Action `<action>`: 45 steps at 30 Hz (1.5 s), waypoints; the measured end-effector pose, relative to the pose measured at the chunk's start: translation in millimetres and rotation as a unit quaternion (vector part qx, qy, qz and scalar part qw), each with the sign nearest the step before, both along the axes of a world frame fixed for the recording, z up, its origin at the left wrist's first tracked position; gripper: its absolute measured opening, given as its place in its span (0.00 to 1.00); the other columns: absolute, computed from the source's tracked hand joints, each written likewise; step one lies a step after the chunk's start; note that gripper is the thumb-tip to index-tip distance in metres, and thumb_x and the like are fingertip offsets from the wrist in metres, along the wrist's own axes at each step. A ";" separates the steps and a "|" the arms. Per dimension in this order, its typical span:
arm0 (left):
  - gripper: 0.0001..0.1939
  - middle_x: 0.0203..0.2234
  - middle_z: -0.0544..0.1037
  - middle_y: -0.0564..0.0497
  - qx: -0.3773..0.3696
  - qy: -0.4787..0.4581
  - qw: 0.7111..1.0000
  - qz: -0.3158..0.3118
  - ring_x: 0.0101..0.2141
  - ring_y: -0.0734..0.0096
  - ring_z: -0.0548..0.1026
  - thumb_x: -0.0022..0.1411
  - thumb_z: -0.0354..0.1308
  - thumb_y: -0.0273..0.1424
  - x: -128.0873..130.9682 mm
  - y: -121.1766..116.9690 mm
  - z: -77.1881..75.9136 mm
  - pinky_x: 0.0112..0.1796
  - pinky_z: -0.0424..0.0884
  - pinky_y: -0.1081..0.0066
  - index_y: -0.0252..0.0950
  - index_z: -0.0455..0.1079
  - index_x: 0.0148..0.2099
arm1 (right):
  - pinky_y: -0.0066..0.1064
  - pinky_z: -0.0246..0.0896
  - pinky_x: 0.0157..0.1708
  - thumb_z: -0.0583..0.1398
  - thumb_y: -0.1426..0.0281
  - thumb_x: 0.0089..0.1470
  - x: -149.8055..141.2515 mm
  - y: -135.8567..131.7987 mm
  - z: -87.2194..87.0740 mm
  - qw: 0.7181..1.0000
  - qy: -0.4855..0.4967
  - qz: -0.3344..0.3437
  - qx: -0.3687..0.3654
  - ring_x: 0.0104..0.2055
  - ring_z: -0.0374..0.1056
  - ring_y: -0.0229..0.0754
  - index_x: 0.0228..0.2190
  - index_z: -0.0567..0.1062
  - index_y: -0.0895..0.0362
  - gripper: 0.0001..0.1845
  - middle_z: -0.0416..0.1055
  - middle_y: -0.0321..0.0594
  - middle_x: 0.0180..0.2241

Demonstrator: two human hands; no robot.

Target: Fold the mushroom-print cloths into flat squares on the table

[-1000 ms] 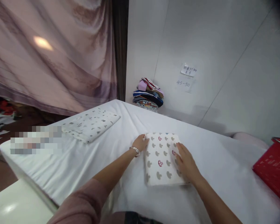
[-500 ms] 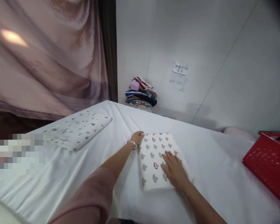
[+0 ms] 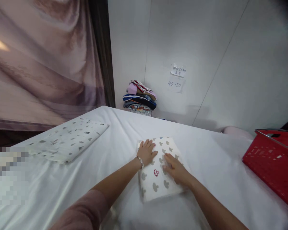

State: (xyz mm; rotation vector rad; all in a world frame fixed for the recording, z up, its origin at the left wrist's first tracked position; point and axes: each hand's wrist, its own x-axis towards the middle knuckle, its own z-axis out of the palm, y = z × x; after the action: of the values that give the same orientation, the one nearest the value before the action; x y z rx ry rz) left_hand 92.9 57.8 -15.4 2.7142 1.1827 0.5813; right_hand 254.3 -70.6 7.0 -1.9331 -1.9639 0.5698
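Note:
A folded white cloth [image 3: 156,187] with grey and red mushroom prints lies flat on the white-covered table [image 3: 196,140] in front of me. My left hand [image 3: 147,152], with a bracelet at the wrist, rests palm down on the cloth's far left part, fingers spread. On the right half of the same cloth lies my right hand [image 3: 176,169], its fingers stretched toward the middle. Neither hand grips anything. The cloth's surface under both palms is hidden.
Another folded white printed cloth [image 3: 69,140] lies at the table's left. A red basket [image 3: 270,163] with a metal handle stands at the right. Behind the far edge rises a stack of folded fabrics [image 3: 139,99] against the grey wall [image 3: 194,38], which bears paper notes [image 3: 177,78].
My left hand has moved from the cloth's far left edge onto its top. My right hand has shifted slightly, fingers more together. The whole view has swung a little to the right.

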 end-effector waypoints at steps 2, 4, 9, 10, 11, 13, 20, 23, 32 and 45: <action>0.24 0.58 0.57 0.47 0.012 0.044 0.999 0.003 0.59 0.59 0.49 0.62 0.42 0.42 3.7 -4.4 -3.7 0.56 0.42 0.53 0.38 0.59 0.57 | 0.39 0.33 0.58 0.48 0.57 0.54 1.2 21.3 8.9 1.000 -0.009 -0.018 0.016 0.63 0.36 0.43 0.58 0.53 0.58 0.33 0.42 0.43 0.61; 0.25 0.58 0.57 0.47 0.022 0.064 0.998 0.009 0.59 0.59 0.49 0.62 0.40 0.42 4.6 -5.0 -5.1 0.56 0.42 0.53 0.38 0.58 0.57 | 0.40 0.29 0.59 0.47 0.57 0.55 4.9 45.0 12.9 0.998 -0.047 -0.025 0.041 0.63 0.32 0.44 0.58 0.51 0.61 0.34 0.39 0.44 0.62; 0.25 0.58 0.57 0.48 0.038 0.062 0.997 0.001 0.59 0.60 0.50 0.63 0.39 0.43 0.1 -3.1 -6.8 0.56 0.44 0.54 0.38 0.58 0.58 | 0.43 0.29 0.58 0.47 0.56 0.55 31.9 85.2 -4.4 0.990 -0.112 -0.079 0.023 0.63 0.33 0.46 0.58 0.50 0.62 0.35 0.40 0.45 0.62; 0.25 0.58 0.57 0.49 0.042 0.058 0.997 -0.002 0.59 0.60 0.50 0.63 0.39 0.43 -0.8 -3.0 -7.9 0.56 0.44 0.55 0.38 0.58 0.58 | 0.42 0.31 0.57 0.46 0.55 0.55 38.0 88.2 -10.2 0.990 -0.109 -0.091 0.014 0.63 0.34 0.46 0.58 0.50 0.61 0.35 0.40 0.44 0.62; 0.25 0.58 0.57 0.49 0.047 0.052 0.998 -0.004 0.59 0.61 0.50 0.63 0.39 0.43 -1.5 -2.9 -9.2 0.56 0.44 0.55 0.38 0.58 0.58 | 0.40 0.33 0.57 0.46 0.54 0.55 43.2 89.9 -15.7 0.990 -0.102 -0.097 0.008 0.62 0.35 0.45 0.58 0.49 0.60 0.35 0.40 0.43 0.62; 0.25 0.58 0.57 0.49 0.055 0.043 0.998 -0.007 0.59 0.61 0.50 0.63 0.39 0.43 -2.1 -2.6 -11.9 0.56 0.44 0.55 0.38 0.58 0.58 | 0.37 0.35 0.57 0.45 0.53 0.55 50.4 91.0 -23.9 0.992 -0.088 -0.093 0.010 0.62 0.35 0.44 0.58 0.49 0.60 0.35 0.39 0.43 0.62; 0.25 0.57 0.58 0.48 0.048 0.033 0.998 -0.008 0.59 0.60 0.51 0.62 0.41 0.43 -1.7 -1.8 -12.4 0.56 0.45 0.54 0.38 0.58 0.57 | 0.34 0.33 0.58 0.48 0.54 0.53 53.5 94.4 -23.7 0.996 -0.026 -0.087 0.005 0.63 0.34 0.43 0.58 0.49 0.61 0.37 0.38 0.43 0.62; 0.25 0.58 0.58 0.47 0.038 0.039 0.998 -0.006 0.59 0.60 0.50 0.63 0.40 0.42 -1.9 -3.2 -8.7 0.56 0.45 0.54 0.37 0.58 0.57 | 0.34 0.33 0.59 0.51 0.56 0.51 56.9 89.7 -13.9 0.996 0.036 -0.080 -0.023 0.63 0.35 0.43 0.58 0.51 0.60 0.37 0.37 0.43 0.62; 0.23 0.58 0.58 0.47 0.017 0.019 1.000 -0.015 0.59 0.60 0.50 0.62 0.43 0.41 -2.1 1.0 -10.4 0.56 0.42 0.54 0.38 0.59 0.57 | 0.36 0.43 0.57 0.55 0.56 0.49 70.9 3.4 -12.5 0.970 0.188 -0.153 -0.023 0.59 0.48 0.46 0.58 0.53 0.55 0.37 0.49 0.40 0.59; 0.33 0.48 0.69 0.40 -0.202 -0.173 0.930 0.253 0.47 0.59 0.69 0.53 0.55 0.38 -29.7 -3.1 -8.3 0.46 0.64 0.64 0.33 0.51 0.59 | 0.38 0.50 0.54 0.54 0.57 0.49 63.3 -29.8 -37.9 0.949 0.201 -0.225 0.097 0.55 0.57 0.47 0.52 0.64 0.56 0.30 0.64 0.41 0.51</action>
State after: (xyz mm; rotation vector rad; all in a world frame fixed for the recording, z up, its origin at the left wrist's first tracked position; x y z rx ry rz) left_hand 63.2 54.7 -23.7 1.8705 1.6780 0.7347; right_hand 317.6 -100.4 -30.8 -1.8739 -1.2314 0.5616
